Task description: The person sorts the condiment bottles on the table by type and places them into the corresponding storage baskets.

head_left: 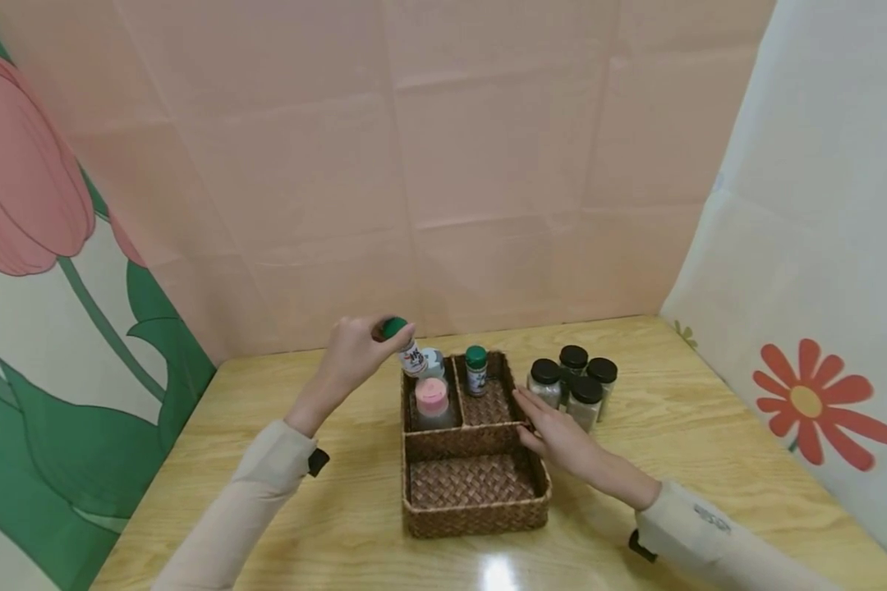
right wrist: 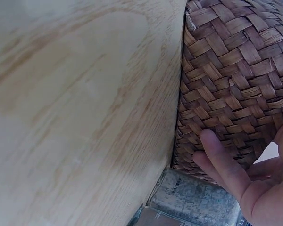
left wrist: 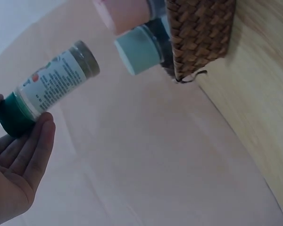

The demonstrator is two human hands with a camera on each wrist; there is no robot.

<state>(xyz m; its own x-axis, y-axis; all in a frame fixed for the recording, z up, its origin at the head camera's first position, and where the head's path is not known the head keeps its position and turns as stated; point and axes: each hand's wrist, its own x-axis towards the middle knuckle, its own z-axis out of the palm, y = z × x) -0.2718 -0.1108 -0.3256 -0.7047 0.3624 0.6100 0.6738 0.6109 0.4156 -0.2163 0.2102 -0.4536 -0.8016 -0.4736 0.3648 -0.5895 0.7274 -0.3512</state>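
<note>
My left hand (head_left: 358, 353) pinches a small spice bottle (head_left: 411, 358) by its green cap. The bottle is tilted above the back left compartment of the woven basket (head_left: 476, 519); in the left wrist view its label and clear base (left wrist: 87, 61) face away from the palm. Below it in that compartment stand a pink-capped bottle (head_left: 433, 402) and a light-blue-capped bottle (left wrist: 139, 49). Another green-capped spice bottle (head_left: 476, 371) is in the back right compartment. My right hand (head_left: 567, 439) lies at the basket's right side, extended fingers (right wrist: 221, 157) touching the outer wall.
Several black-capped glass jars (head_left: 585, 400) stand grouped on the wooden table (head_left: 325, 501), right of the basket and close to my right hand. A pink cloth backdrop (head_left: 488, 164) hangs behind the table, with flower-printed cloths (head_left: 806, 271) at both sides.
</note>
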